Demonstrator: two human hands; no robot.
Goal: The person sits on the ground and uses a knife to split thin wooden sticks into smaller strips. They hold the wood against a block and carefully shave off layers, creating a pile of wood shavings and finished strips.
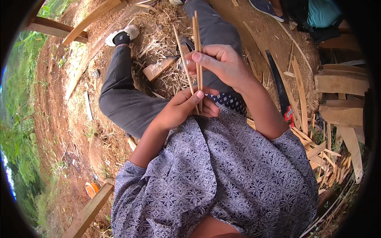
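Note:
My left hand [189,104] is closed around the lower ends of several thin wooden sticks [196,29], its thumb pressed over them. Higher up, the fingers and thumb of my right hand [222,65] pinch the upright pair. One more stick [179,45] leans away to the left, its lower end in my left hand; whether the right fingers touch it I cannot tell. The sticks are pale, straight and roughly pointing away from me above my lap. Parts of the left fingers are hidden behind the sticks.
Wood shavings [152,43] and a wood block [158,69] lie between my legs. To the right is a saw with a black blade [278,81] and red handle, near split wood strips [333,166] and stacked planks [341,84]. Another person's shoe [266,8] shows at the top.

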